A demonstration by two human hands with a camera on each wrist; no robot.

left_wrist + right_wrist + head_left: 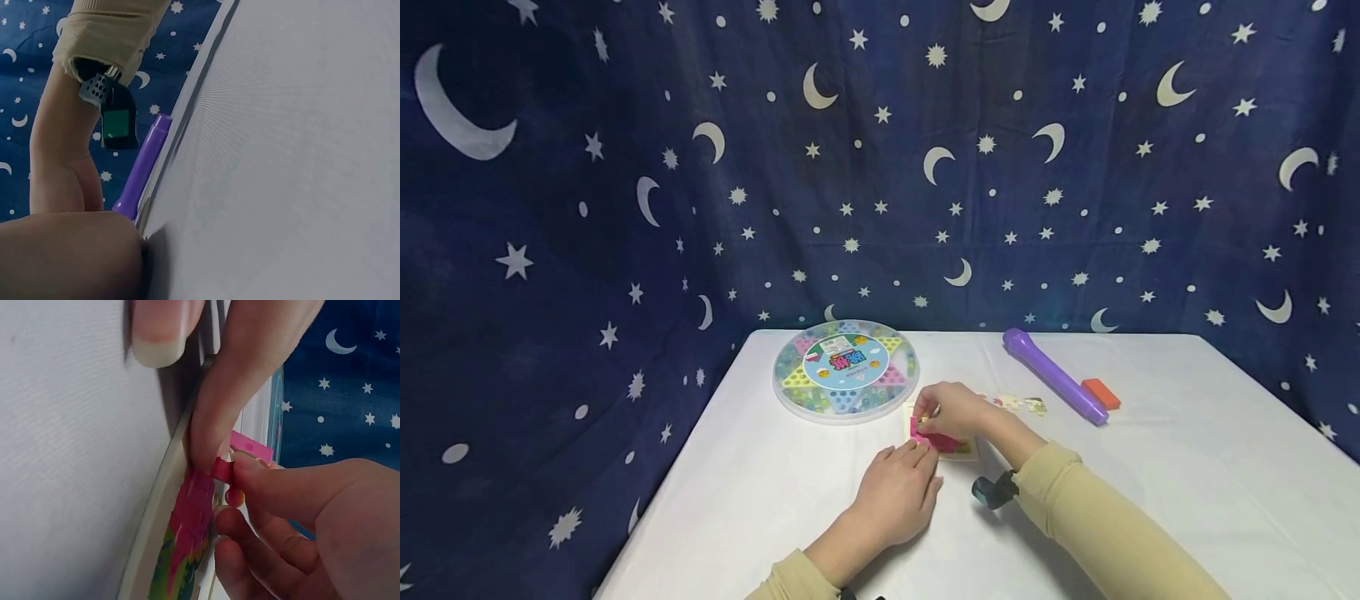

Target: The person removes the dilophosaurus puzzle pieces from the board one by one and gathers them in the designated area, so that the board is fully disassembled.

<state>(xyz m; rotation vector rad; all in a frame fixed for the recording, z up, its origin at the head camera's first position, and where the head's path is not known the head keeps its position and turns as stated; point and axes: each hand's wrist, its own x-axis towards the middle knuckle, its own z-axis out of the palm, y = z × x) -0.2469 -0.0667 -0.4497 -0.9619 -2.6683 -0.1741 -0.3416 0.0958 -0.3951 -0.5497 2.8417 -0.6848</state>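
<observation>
Puzzle board (967,455): small, flat, pale cream rim, lying on the white table (760,517) directly in front of the person, below the round game box (846,398). Right wrist view gives the rim edge-on: thick, smooth, off-white. The picture area inside is mostly hot pink/magenta, with green, dark teal and a bit of yellow toward one end. Seams between fitted pieces show on the pink part. Much of the board is covered by the hands, so can't tell how many slots are filled.

Right hand (955,410): thumb and fingertips pinch a pink puzzle piece (224,471) at the board's far-left part. Piece is small, glossy, deep pink, with a rounded red-orange tab near it; whether the tab belongs to the same piece is unclear.

Left hand (897,492): no grasp, fingers extended, tips resting on the near-left edge of the board.

Loose pieces (1036,406), cream with pink and green bits, lie beyond the right wrist. Purple microphone (1052,375) further right, orange block (1101,392) just beside it.
</observation>
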